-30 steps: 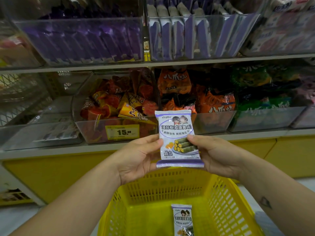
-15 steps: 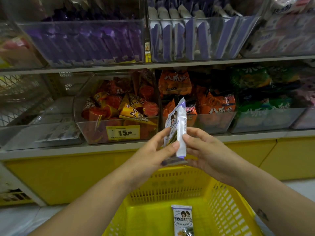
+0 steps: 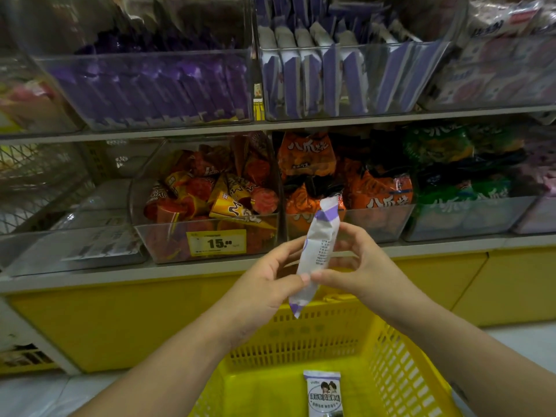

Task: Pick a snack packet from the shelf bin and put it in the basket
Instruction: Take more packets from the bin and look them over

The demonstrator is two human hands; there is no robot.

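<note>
1. Holding a white and purple snack packet (image 3: 317, 254) between them, the left hand (image 3: 267, 291) and the right hand (image 3: 361, 266) meet in the middle of the head view, the only view given.
2. Both hands grasp that packet: the left thumb and fingers pinch its left edge, while the right fingers curl around its right side and the right thumb presses near the left thumb low on the wrapper.
3. It stands nearly upright, tilted a little with its top to the right, and its printed back faces the camera; the small text is too fine to read.
4. Directly below the hands sits a yellow basket (image 3: 391, 365) with slotted walls, and the held packet's lower end hangs just above its far rim.
5. Down in the basket, nearer the person than the hands, lies a second packet (image 3: 323, 392) face up, partly cut off by the picture's edge.
6. Beyond the hands, a clear bin (image 3: 376, 224) of orange bags stands on the lower shelf, right behind the held packet's top.
7. Left of that and beyond the left hand, another clear bin holds red and orange cone snacks, with a yellow price tag (image 3: 216, 242) reading 15 on its front.
8. Above the hands, on the upper shelf, a bin of purple and white packets (image 3: 331, 73) stands in rows.
</note>
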